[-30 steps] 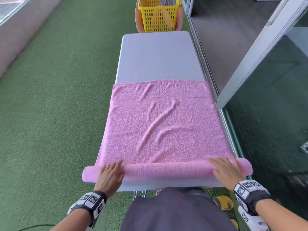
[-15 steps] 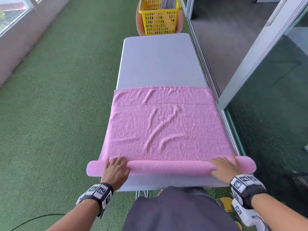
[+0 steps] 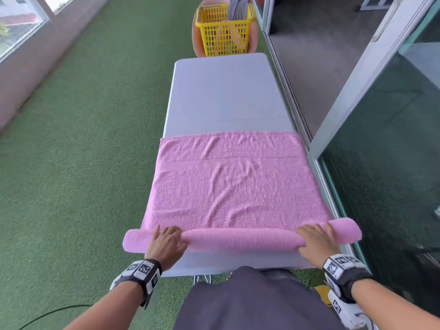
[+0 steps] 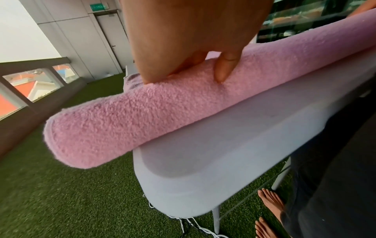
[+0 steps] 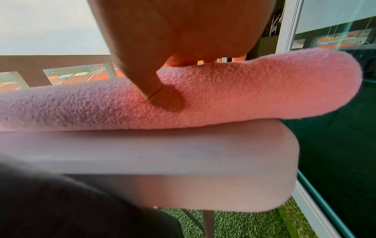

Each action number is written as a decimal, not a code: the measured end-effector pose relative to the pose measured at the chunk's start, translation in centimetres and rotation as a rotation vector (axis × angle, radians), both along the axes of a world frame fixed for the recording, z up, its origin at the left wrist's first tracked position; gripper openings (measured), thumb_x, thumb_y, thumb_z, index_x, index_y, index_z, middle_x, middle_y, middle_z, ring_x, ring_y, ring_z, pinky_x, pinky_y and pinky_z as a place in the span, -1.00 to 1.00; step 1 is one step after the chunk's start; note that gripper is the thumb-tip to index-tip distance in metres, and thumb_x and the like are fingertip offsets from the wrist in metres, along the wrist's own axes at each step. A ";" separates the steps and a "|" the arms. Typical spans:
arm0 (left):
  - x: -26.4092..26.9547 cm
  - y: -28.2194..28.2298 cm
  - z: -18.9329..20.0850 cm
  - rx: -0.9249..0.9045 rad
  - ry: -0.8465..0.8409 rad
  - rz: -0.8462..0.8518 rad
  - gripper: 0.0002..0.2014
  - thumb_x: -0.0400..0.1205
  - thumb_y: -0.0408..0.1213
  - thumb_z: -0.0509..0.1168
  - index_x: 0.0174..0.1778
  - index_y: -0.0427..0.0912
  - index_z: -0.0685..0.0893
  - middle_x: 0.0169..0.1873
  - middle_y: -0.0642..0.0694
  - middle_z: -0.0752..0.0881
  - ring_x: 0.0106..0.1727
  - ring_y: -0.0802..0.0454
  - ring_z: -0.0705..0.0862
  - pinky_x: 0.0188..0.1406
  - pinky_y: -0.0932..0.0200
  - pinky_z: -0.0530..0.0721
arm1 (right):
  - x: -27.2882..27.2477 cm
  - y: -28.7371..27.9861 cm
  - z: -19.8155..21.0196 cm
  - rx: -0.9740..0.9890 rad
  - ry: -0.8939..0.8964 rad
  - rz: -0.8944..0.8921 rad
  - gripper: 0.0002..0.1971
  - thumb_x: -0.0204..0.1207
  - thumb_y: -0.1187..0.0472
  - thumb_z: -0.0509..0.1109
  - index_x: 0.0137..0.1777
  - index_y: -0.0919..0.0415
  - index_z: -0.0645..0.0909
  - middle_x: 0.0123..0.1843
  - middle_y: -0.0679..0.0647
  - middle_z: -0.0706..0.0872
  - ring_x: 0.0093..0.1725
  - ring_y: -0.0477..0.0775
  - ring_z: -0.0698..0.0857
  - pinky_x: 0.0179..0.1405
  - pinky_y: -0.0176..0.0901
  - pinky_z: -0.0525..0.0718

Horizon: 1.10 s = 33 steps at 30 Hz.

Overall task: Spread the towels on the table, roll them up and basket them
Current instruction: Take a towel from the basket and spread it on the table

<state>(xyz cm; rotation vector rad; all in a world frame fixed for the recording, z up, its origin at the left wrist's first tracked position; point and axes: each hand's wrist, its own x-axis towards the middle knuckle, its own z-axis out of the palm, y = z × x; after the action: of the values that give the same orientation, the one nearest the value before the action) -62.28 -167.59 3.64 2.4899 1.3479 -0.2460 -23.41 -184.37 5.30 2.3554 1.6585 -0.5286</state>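
Observation:
A pink towel (image 3: 238, 186) lies flat across the near half of the white table (image 3: 221, 91). Its near edge is wound into a roll (image 3: 238, 240) that sticks out past both table sides. My left hand (image 3: 170, 238) cups the roll near its left end, fingers over the top, thumb (image 4: 225, 69) dug into the near side of the roll (image 4: 142, 116). My right hand (image 3: 310, 236) holds the right end the same way; its thumb (image 5: 162, 96) dents the roll (image 5: 254, 96). A yellow basket (image 3: 223, 32) with towels stands beyond the table's far end.
The basket sits on a round pink stool (image 3: 196, 36). Green turf (image 3: 83, 163) runs along the table's left. A glass sliding door frame (image 3: 357, 91) stands close on the right. The table's far half is bare. A thin cable (image 3: 47, 315) lies on the turf.
Both hands have rolled the towel forward away from me; the roll is thicker and the flat part shorter. The view has tilted up, showing more of the basket.

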 end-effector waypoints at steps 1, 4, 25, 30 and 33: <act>0.2 0.5 0.1 0.000 -0.022 0.020 -0.23 0.53 0.15 -0.33 0.50 -0.14 0.43 0.55 -0.08 0.39 0.57 0.01 0.31 0.63 -0.14 -0.17 | 0.2 0.5 -0.1 0.037 -0.007 -0.007 -0.49 0.50 0.05 0.27 0.48 -0.17 0.40 0.52 -0.23 0.43 0.52 -0.08 0.35 0.60 0.28 -0.01; 0.8 0.8 0.0 -0.004 -0.052 0.109 -0.23 0.55 0.18 -0.50 0.66 -0.12 -0.09 0.63 -0.03 -0.10 0.67 0.00 -0.15 0.54 -0.01 -0.41 | 0.4 1.0 -0.5 0.166 0.007 -0.061 -0.48 0.62 0.02 0.08 0.61 -0.11 0.27 0.64 -0.16 0.29 0.61 -0.05 0.26 0.60 0.37 -0.01; -1.1 -1.3 -1.1 -0.001 0.030 0.037 -0.29 0.51 0.03 0.43 0.56 -0.08 0.38 0.51 -0.01 0.44 0.55 -0.05 0.39 0.60 -0.16 0.03 | 2.8 0.5 -0.4 -0.075 -0.058 -0.064 -0.16 0.46 -0.05 0.43 0.66 -0.14 0.04 0.66 -0.18 0.22 0.63 -0.02 0.18 0.60 0.34 0.06; -0.1 -0.6 0.0 0.087 -0.006 0.049 -0.77 0.57 -0.06 0.32 0.08 -0.05 0.66 0.02 0.07 0.71 0.11 0.06 0.61 0.55 -0.19 0.27 | 3.0 2.2 0.7 -0.139 -0.072 -0.034 -0.52 0.47 -0.06 0.34 0.41 -0.19 0.42 0.31 -0.26 0.63 0.39 -0.06 0.48 0.56 0.20 0.10; 0.4 1.1 0.8 0.044 -0.014 0.062 -0.52 0.64 -0.01 -0.16 0.27 -0.09 0.55 0.22 -0.01 0.65 0.26 0.06 0.54 0.60 -0.22 0.15 | 3.9 3.5 1.6 -0.170 0.015 -0.075 -0.50 0.53 -0.05 0.24 0.49 -0.18 0.38 0.42 -0.21 0.58 0.47 -0.06 0.46 0.61 0.35 -0.07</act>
<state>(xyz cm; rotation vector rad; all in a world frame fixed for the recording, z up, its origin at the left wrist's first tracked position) -61.90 -166.45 4.45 2.4751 1.4376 -0.1872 -19.51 -180.88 6.88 2.3019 1.4729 -0.6740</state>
